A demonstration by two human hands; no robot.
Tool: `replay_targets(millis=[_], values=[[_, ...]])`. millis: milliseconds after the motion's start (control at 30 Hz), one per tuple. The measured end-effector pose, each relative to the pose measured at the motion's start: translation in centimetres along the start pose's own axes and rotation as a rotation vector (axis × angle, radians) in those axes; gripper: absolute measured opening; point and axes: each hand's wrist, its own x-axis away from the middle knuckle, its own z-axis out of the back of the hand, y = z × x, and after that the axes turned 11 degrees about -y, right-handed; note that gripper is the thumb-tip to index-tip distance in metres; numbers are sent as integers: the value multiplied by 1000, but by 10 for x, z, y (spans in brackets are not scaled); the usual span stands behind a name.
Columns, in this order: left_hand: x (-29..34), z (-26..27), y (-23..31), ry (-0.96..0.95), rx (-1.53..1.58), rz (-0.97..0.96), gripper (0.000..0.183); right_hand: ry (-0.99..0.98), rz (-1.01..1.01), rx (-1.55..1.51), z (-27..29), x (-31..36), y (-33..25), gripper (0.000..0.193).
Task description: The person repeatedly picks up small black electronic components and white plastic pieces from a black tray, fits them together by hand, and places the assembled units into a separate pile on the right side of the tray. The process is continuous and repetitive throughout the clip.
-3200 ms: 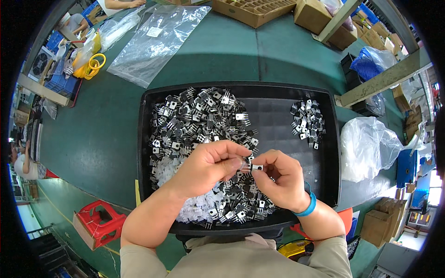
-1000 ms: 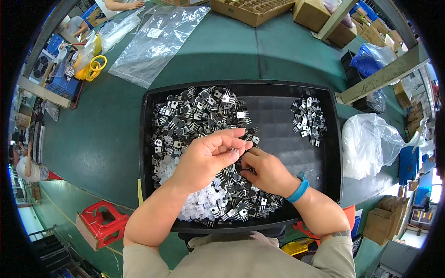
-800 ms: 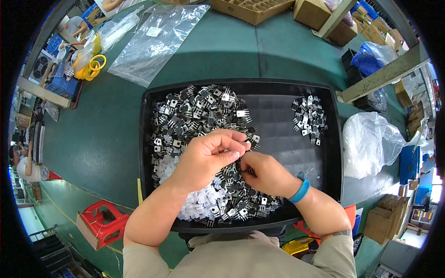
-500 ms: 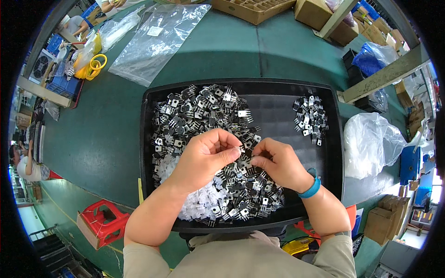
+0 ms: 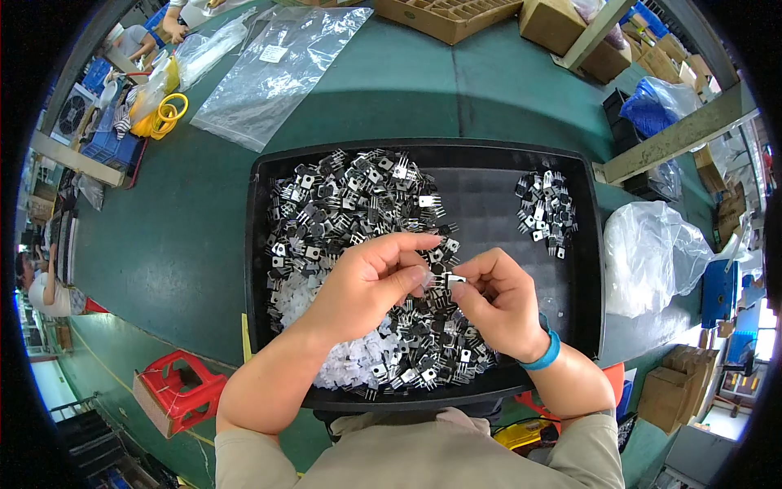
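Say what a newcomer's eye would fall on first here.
Probably the big black tray in the middle, its left part heaped with black-and-silver three-legged components, with a small separate cluster at upper right. Above the heap, the right hand pinches one component, and the left hand beside it holds a small translucent piece. At the lower left, a red stool shows against the green floor.

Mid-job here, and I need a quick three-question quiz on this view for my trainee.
1. Which of the person's hands pinches a black-and-silver component?
2. True or false: the white pieces are heaped in the tray's far right corner.
3. Fill in: the wristband on the right arm is ____.

Key:
1. The right hand.
2. False; the white pieces lie toward the near left of the tray.
3. Blue.
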Motion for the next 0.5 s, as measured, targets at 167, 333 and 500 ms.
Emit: replay_targets(millis=[167,333,500], values=[[1,0,0,-5,-3,0,34,17,-26,-44,-1,0,-1,13],[1,1,0,1,-5,6,34,12,-41,-51,0,0,2,12],[0,0,-1,-10,-20,11,34,38,-36,-56,-3,-1,3,12]])
